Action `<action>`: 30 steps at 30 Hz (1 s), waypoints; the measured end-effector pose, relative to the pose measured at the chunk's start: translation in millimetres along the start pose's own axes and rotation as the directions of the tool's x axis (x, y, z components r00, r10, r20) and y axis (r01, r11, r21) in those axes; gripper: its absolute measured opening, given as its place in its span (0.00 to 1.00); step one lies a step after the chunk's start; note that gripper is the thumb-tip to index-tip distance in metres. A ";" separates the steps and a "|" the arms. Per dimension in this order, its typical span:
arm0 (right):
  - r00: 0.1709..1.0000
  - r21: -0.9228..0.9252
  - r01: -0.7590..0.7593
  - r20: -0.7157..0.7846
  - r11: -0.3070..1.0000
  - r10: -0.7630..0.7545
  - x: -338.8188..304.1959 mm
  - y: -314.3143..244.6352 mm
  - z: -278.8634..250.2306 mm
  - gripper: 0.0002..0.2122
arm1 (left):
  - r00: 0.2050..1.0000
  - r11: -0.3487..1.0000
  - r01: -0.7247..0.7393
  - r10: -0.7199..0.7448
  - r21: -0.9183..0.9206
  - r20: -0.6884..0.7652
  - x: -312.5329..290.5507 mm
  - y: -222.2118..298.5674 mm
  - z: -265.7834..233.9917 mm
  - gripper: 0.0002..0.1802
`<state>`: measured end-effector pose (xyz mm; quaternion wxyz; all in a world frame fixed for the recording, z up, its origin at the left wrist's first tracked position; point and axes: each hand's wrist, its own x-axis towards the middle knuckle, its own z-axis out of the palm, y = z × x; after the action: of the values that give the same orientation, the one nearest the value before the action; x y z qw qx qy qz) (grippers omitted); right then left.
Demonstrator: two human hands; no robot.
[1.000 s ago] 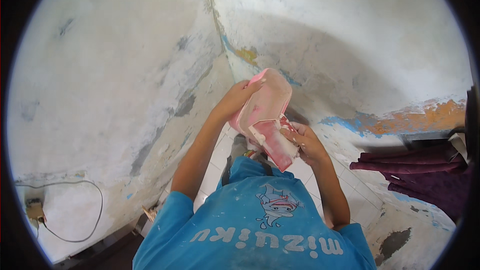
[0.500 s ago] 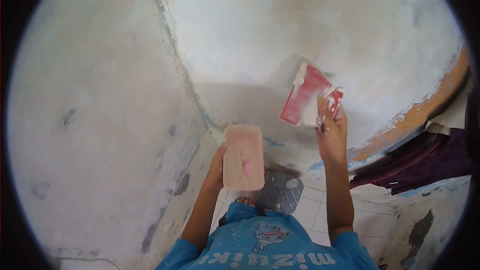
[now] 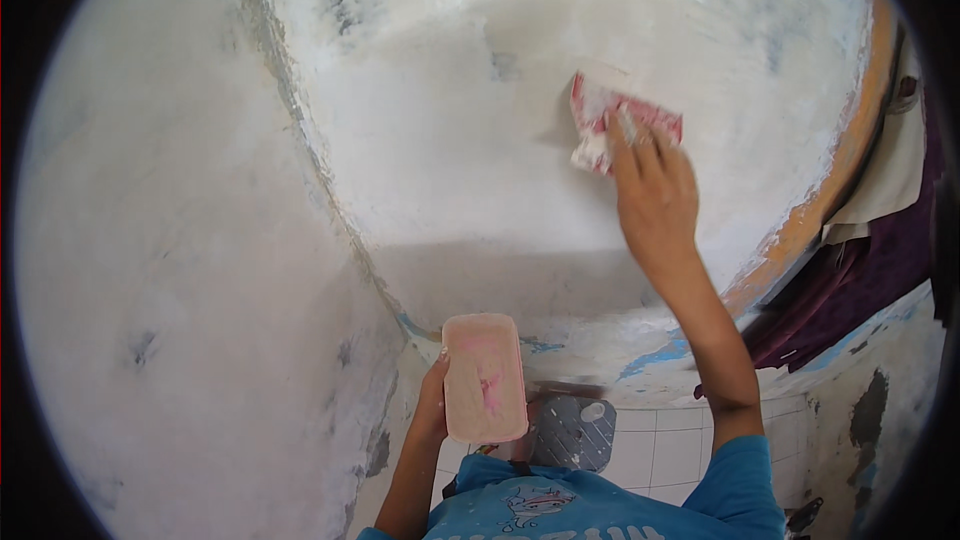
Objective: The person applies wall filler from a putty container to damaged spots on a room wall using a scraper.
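My right hand (image 3: 655,175) is raised toward the wall ahead, its fingers closed on a red putty spreader (image 3: 645,118) smeared with off-white filler. The spreader's far edge lies at or very near the wall; whether it touches I cannot tell. Lower down, my left hand (image 3: 432,398) grips the left side of a pink rectangular tub (image 3: 484,380). Pale filler coats the tub's inside, with a pink streak showing through at the bottom.
The whitish wall (image 3: 450,140) ahead meets a left wall (image 3: 180,240) at a rough corner seam. To the right are an orange-brown edge (image 3: 800,230) and hanging dark purple cloth (image 3: 850,290). Below, a grey step stool (image 3: 575,430) stands on white floor tiles (image 3: 635,445).
My right hand has moved up with the spreader, which has turned in my grip. The view has tilted upward, so the tub sits lower in the picture.
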<state>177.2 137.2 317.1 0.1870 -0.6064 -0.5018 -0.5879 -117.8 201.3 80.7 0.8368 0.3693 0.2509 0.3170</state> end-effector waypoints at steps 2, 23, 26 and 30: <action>0.996 0.074 0.004 0.090 0.997 -0.011 -25.2 -12.6 1.5 0.23 | 1.000 1.000 0.020 -0.020 0.000 0.014 2.4 -0.6 -4.3 0.32; 0.985 0.125 0.068 0.151 0.990 -0.087 -39.9 -35.5 -4.1 0.23 | 0.992 0.992 0.122 -0.121 -0.041 0.040 -0.9 -2.3 -21.8 0.32; 0.955 0.233 0.005 0.287 0.972 -0.073 -41.1 -32.4 -13.9 0.23 | 0.992 0.993 0.116 -0.114 -0.034 0.055 -2.3 -3.0 -20.1 0.32; 0.984 0.173 -0.050 0.176 0.984 0.019 0.7 -11.1 -32.9 0.23 | 0.994 0.994 0.099 -0.096 -0.052 0.043 -3.6 -3.4 -29.2 0.31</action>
<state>150.6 115.3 321.5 0.2057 -0.6451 -0.5557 -0.4825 -138.1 210.4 61.1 0.8659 0.3401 0.2428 0.2748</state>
